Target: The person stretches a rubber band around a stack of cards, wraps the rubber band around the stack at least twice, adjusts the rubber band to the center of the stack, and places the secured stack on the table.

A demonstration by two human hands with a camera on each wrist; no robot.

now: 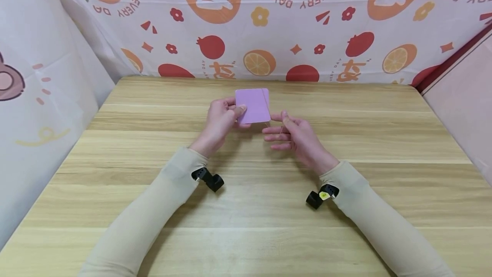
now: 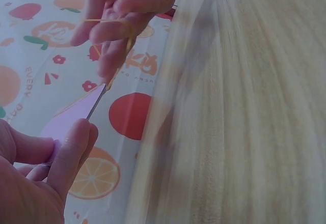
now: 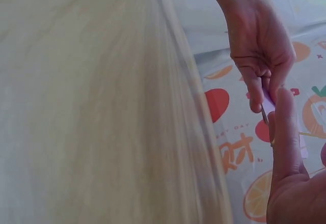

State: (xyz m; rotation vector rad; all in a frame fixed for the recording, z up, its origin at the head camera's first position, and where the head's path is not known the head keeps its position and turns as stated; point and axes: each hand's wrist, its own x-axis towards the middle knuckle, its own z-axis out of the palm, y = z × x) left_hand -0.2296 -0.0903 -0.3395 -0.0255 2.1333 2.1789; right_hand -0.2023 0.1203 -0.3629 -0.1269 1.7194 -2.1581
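A thin purple square card (image 1: 251, 108) with rounded corners is held up above the back of the table. My left hand (image 1: 220, 119) grips its left edge, thumb on the face and fingers behind. A thin rubber band (image 1: 266, 102) runs slantwise over the card's right side and reaches my right hand (image 1: 303, 140). In the left wrist view, the tan band (image 2: 130, 36) loops around fingers of the right hand (image 2: 130, 15), which hook it beside the card's edge. The right wrist view shows the card (image 3: 268, 102) edge-on, partly hidden by fingers.
Beneath both hands lies a wood-grain table (image 1: 253, 208). A white cloth (image 1: 230, 25) printed with fruit hangs behind its back edge, and another pale cloth (image 1: 42, 97) is at the left. Black wrist cameras (image 1: 209, 178) sit on both beige sleeves (image 1: 153, 208).
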